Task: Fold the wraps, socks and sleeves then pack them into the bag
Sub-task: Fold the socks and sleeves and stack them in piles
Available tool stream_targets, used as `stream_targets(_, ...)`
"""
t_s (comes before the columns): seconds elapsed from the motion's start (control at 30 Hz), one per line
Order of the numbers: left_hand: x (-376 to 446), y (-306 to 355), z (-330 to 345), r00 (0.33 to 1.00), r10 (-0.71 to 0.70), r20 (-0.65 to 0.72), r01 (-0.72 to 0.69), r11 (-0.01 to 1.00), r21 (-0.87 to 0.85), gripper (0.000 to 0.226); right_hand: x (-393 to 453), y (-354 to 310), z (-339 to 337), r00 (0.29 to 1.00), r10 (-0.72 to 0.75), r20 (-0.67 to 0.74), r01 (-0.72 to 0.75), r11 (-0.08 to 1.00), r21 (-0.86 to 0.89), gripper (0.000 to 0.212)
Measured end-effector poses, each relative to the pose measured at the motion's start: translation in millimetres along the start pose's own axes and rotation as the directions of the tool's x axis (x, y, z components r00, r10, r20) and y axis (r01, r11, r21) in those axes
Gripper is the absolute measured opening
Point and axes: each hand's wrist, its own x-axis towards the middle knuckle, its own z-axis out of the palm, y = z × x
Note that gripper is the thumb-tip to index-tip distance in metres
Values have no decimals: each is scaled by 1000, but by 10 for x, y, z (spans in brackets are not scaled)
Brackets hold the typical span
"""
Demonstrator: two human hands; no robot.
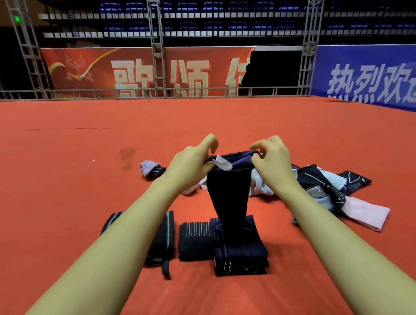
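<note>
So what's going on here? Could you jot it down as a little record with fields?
setting: red carpet of a stage
left hand: pinches one end of the dark sleeve
right hand: pinches the other end
sleeve: held up, hanging down to the folded stack
already folded: black wrap, striped piece
still loose: pile on the right, small sock behind
bag: not in view

Dim hall, evenly lit red carpet (74,150); soft overall blur, wide-angle bending at edges, dark stands (213,12).
</note>
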Motion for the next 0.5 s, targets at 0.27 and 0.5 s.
stream_targets(0.27,-25,84,-88,995,94,-35,-89,989,122,34,72,-71,-46,963,265,56,-271,942,196,12)
stream_targets(0.5,-88,-1,-2,913,407,-16,-386,879,280,41,95,-172,-110,960,279,-25,-256,909,329,21)
